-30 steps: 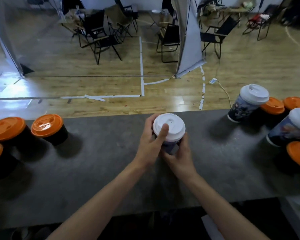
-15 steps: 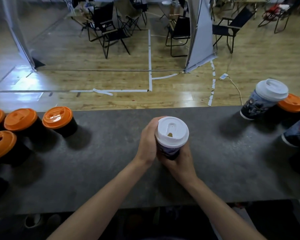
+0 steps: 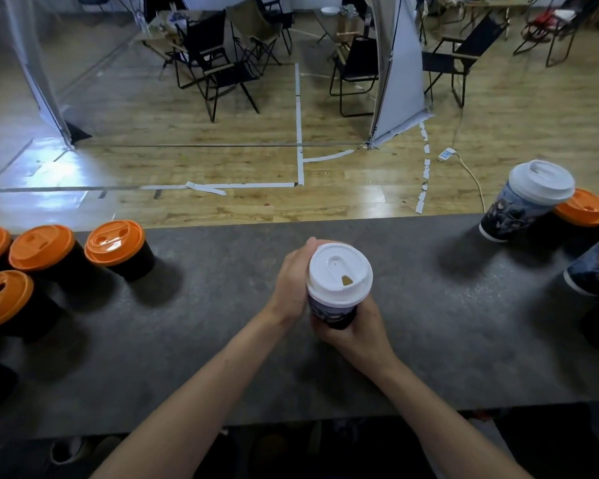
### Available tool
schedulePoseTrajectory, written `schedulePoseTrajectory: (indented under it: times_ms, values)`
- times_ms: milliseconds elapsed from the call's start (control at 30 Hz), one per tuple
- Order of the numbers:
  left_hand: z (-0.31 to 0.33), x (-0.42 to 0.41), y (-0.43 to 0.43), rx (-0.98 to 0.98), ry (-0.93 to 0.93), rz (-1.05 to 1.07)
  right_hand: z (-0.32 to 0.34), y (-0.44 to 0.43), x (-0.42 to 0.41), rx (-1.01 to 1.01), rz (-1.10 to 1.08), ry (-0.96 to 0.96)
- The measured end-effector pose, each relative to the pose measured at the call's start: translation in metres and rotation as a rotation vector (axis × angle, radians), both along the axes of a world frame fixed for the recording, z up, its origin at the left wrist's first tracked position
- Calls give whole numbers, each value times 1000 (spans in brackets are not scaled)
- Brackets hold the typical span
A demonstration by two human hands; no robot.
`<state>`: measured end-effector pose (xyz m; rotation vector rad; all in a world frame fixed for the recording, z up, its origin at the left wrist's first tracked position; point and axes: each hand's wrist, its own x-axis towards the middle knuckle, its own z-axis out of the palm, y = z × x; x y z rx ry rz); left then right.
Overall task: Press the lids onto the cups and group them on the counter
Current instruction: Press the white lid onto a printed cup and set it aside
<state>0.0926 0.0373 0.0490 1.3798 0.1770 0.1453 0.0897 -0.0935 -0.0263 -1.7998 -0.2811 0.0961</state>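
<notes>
Both forearms reach in over the near edge of the grey worktop (image 3: 204,340). At its middle the right hand (image 3: 357,335) grasps the near side of a dark printed cup (image 3: 331,311), fingers curled round its lower wall, and the left hand (image 3: 291,281) grasps its left side, fingers wrapped behind. A white lid (image 3: 339,273) sits on the cup; whether its base touches the worktop cannot be told. Black cups (image 3: 125,257) with orange lids cluster at the left edge. At the far right stands another printed, white-lidded cup (image 3: 512,212), just beside more orange lids (image 3: 581,207). Beyond lie a wooden floor (image 3: 222,160) and folding chairs (image 3: 222,63).
</notes>
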Motion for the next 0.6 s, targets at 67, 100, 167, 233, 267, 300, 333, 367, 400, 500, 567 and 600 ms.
schedulePoseTrajectory:
  times_ms: [67, 100, 167, 233, 267, 300, 333, 367, 400, 500, 567, 600]
  values:
    - [-6, -8, -7, 35, -39, 105, 2, 2, -1, 21, -6, -26]
    - [-11, -11, -10, 41, -61, 160, 1, 3, -1, 30, -12, -30]
    - [-14, -12, -9, 39, -78, 202, 1, 3, -1, 26, -34, -28]
    - [-6, -6, -2, 18, -34, 82, 2, 2, -1, 13, -36, -20]
    - [0, -3, 2, -15, -1, -8, 1, 1, -1, -1, -18, -22]
    - [5, -1, 4, -45, 32, -72, 1, 0, -1, -13, 3, -24]
    - [7, -1, 5, -55, 55, -86, 1, 0, 0, -18, 22, -25]
    - [7, -2, 3, -54, 64, -57, 2, 0, 0, -18, 33, -26]
    - [6, -5, 0, -30, 55, -3, 3, 1, -1, -9, 35, -28]
    - [-6, -15, -13, 40, -31, 184, 2, 4, -2, 26, -8, -16]
    - [-7, -14, -10, 39, -42, 180, 2, 3, -2, 17, -24, -4]
    - [-4, -11, -5, 17, -12, 110, 2, 2, -1, 1, -12, -2]
